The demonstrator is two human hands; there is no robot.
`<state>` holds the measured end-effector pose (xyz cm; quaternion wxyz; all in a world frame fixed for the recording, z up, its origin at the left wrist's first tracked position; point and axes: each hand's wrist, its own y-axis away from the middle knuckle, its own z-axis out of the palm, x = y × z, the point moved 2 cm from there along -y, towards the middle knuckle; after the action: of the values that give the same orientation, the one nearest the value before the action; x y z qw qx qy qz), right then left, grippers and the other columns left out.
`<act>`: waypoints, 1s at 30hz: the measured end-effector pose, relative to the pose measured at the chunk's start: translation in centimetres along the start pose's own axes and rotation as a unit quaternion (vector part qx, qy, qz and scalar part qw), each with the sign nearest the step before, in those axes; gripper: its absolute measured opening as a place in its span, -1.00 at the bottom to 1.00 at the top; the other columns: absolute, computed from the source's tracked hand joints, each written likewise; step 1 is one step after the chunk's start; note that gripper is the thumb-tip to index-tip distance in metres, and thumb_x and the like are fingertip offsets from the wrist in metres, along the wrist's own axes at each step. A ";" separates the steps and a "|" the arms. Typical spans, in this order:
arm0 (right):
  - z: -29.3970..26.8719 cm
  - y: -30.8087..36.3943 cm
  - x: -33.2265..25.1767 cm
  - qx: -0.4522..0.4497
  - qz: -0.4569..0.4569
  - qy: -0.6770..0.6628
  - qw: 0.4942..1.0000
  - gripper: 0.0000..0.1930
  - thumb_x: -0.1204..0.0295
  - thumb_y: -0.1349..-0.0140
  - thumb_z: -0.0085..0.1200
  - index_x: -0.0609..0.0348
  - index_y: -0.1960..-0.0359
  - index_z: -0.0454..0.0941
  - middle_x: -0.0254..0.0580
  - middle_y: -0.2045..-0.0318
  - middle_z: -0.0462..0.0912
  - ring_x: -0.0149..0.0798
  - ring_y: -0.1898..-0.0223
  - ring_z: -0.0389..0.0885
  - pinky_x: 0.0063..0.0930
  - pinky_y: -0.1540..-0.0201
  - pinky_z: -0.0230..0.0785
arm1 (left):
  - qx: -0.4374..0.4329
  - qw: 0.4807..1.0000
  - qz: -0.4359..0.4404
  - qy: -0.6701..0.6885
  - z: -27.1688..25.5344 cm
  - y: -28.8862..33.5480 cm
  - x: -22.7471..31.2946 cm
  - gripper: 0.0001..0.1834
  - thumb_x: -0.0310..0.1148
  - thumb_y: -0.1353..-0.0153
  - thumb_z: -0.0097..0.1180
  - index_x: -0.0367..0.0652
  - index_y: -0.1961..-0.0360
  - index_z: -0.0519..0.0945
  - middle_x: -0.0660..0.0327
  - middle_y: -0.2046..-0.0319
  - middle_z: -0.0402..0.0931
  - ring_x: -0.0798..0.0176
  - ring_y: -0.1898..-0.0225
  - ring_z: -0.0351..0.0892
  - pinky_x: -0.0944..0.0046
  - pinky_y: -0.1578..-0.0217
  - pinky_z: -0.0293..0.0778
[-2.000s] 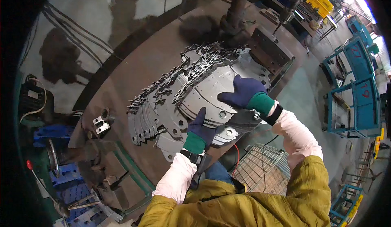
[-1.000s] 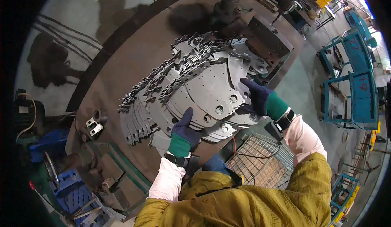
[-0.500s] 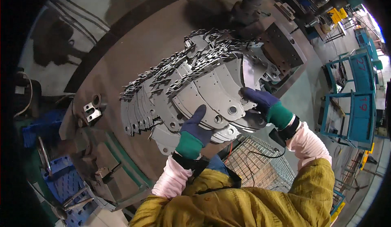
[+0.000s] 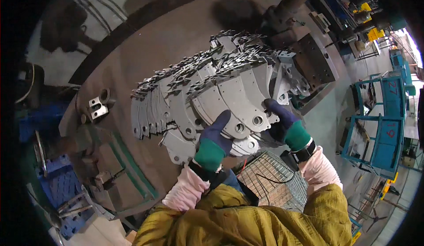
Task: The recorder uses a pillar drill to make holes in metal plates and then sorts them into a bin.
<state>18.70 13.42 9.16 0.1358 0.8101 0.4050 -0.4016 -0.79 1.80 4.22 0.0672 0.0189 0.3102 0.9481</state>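
Note:
Grey curved sheet-metal plates (image 4: 236, 98), with round holes near one end and toothed edges at the other, lie fanned and overlapping in a heap. My left hand (image 4: 216, 135), in a dark blue and green glove, grips the near left edge of the top plates, thumb above and fingers hidden beneath. At their near right corner, my right hand (image 4: 285, 122) is closed on the same plates, with its thumb on the top face by a hole. How many plates lie between my hands cannot be made out. More plates (image 4: 148, 116) stand in a row to the left.
The heap rests on a large round-edged brown metal table (image 4: 119, 76). A thick metal post (image 4: 293, 3) and a drilled angle block (image 4: 316, 58) stand at its far right. A small slotted bracket (image 4: 98, 108) lies left. Below is a wire basket (image 4: 276, 175); blue racks (image 4: 380, 127) stand right.
The view has shifted and turned slightly. My right hand has drawn in closer to the plates' near right corner, its fingers now lower beneath the edge. My left hand keeps its hold.

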 end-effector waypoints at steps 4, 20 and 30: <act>1.3 0.8 -1.6 0.063 -0.042 -0.012 0.997 -0.25 0.64 0.08 0.33 0.19 -0.25 0.36 -0.08 -0.05 0.58 -0.11 -0.04 0.59 -0.33 -0.04 0.46 | 0.022 0.999 0.028 -0.036 1.0 1.6 0.6 -0.53 -0.32 -0.30 0.17 -0.12 -0.21 0.44 0.07 -0.12 0.52 0.00 -0.15 0.51 -0.08 -0.16 0.49; 22.1 1.9 -8.8 -0.023 0.410 -0.417 0.811 -0.54 0.37 -0.17 0.31 0.38 -0.04 0.50 -0.12 0.14 0.69 -0.38 0.20 0.64 -0.48 0.17 0.50 | 0.107 0.973 0.163 -0.124 -15.0 15.3 8.1 -0.51 -0.34 -0.27 0.21 -0.21 -0.20 0.42 0.04 -0.04 0.55 0.01 0.01 0.62 -0.01 0.02 0.63; 32.4 2.9 -7.6 -0.165 0.264 -0.308 0.899 -0.46 0.13 -0.13 0.28 0.24 -0.05 0.56 -0.04 0.10 0.71 -0.13 0.10 0.68 -0.30 -0.01 0.47 | 0.173 0.929 0.216 -0.245 -21.2 20.4 13.3 -0.45 -0.42 -0.15 0.31 -0.26 -0.17 0.45 0.08 0.00 0.58 0.11 0.03 0.62 0.11 0.03 0.58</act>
<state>0.74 -10.22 -6.12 0.4866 0.6889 0.1744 -0.5082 -17.93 -25.06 -0.97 -0.0700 0.3287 0.4313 0.8373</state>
